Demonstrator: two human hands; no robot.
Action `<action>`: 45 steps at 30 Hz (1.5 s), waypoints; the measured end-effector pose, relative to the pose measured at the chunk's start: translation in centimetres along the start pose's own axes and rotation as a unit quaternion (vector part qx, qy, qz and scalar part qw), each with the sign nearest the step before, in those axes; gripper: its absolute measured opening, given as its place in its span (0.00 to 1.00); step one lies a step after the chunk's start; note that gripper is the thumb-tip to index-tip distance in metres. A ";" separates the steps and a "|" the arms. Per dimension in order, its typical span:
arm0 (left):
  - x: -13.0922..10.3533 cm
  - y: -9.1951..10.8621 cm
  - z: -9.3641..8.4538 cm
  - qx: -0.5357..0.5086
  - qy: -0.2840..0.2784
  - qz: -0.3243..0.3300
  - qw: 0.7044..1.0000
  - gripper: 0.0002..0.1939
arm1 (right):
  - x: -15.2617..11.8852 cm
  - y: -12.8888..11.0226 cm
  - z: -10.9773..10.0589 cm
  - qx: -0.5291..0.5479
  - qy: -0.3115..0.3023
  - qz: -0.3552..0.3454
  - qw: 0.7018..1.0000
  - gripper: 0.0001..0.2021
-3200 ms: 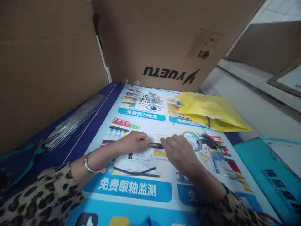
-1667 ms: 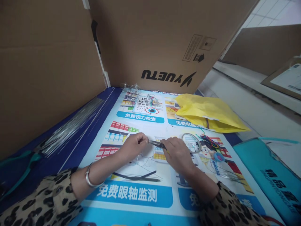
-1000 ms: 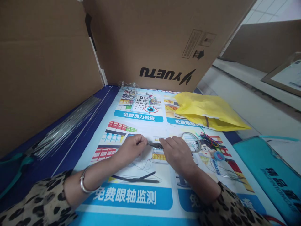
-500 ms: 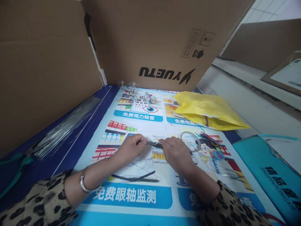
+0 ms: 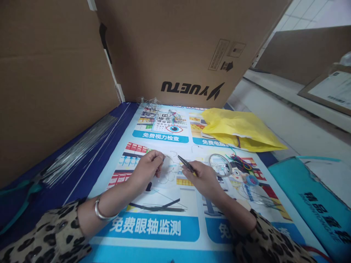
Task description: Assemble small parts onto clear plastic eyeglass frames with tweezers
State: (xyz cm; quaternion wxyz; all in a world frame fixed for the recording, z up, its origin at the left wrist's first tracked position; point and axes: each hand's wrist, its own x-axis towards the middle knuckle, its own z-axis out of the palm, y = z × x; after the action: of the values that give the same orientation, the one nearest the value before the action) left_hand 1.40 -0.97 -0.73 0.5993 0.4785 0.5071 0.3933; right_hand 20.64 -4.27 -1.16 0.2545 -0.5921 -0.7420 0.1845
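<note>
My left hand [image 5: 150, 165] is closed in a pinch on a thin wire bent into loops [image 5: 168, 176], which hangs beside the fingertips over the printed sheet. Its exact shape is hard to make out. In my right hand [image 5: 202, 178] is a pair of pliers [image 5: 187, 165] with dark jaws, pointing up and to the left. The jaws are apart from the left fingers. Just right of that hand lies a round clear dish [image 5: 220, 165] with small clear pieces in it. Dark thin strips [image 5: 157, 207] lie on the sheet below the hands.
A yellow bag [image 5: 238, 128] and coloured cords [image 5: 242, 161] lie at right, beyond a teal box [image 5: 312, 204]. Straight wires [image 5: 79, 151] and a teal-handled tool [image 5: 26, 197] are at left. Tangled wire pieces [image 5: 149, 104] sit at the back, before a cardboard wall [image 5: 186, 47].
The pliers have come away from the left fingers, and their jaws now point up-left. My left hand has shifted slightly left, and the wire loops beside it now show more plainly.
</note>
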 end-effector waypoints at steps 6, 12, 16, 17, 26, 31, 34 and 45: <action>-0.5 0.2 0.6 -0.065 -0.011 -0.030 0.997 0.10 | -0.2 -1.0 0.0 0.157 -0.032 0.068 0.985 0.10; -0.9 -0.3 0.8 -0.046 -0.092 -0.001 0.995 0.09 | -0.4 -1.2 0.3 0.210 -0.022 0.076 0.974 0.07; -0.5 -0.7 0.7 0.036 -0.095 0.034 0.994 0.08 | -0.4 -1.0 0.4 0.228 -0.015 0.085 0.970 0.07; -0.5 -0.8 0.7 0.064 -0.087 0.050 0.993 0.09 | -0.4 -1.0 0.4 0.230 -0.015 0.087 0.969 0.07; -0.5 -1.4 -0.2 0.417 -0.039 0.297 0.858 0.09 | -0.4 -0.7 0.8 0.232 -0.033 0.082 0.969 0.09; -0.4 -1.4 -0.4 0.435 -0.046 0.320 0.841 0.08 | -0.4 -0.6 0.8 0.234 -0.006 0.080 0.969 0.09; -0.3 -1.0 -0.1 0.376 -0.032 0.326 0.867 0.06 | -0.3 -0.9 0.5 0.213 0.017 0.074 0.974 0.07; -0.4 0.5 0.0 0.053 -0.081 0.099 0.990 0.09 | -0.3 -1.0 0.5 0.135 0.058 0.051 0.988 0.08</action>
State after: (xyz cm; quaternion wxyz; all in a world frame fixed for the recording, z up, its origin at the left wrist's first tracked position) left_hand 1.32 -1.18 -0.11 0.5709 0.5875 0.4269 0.3831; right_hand 19.61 -4.74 -1.07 0.3650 -0.5993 -0.6631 0.2607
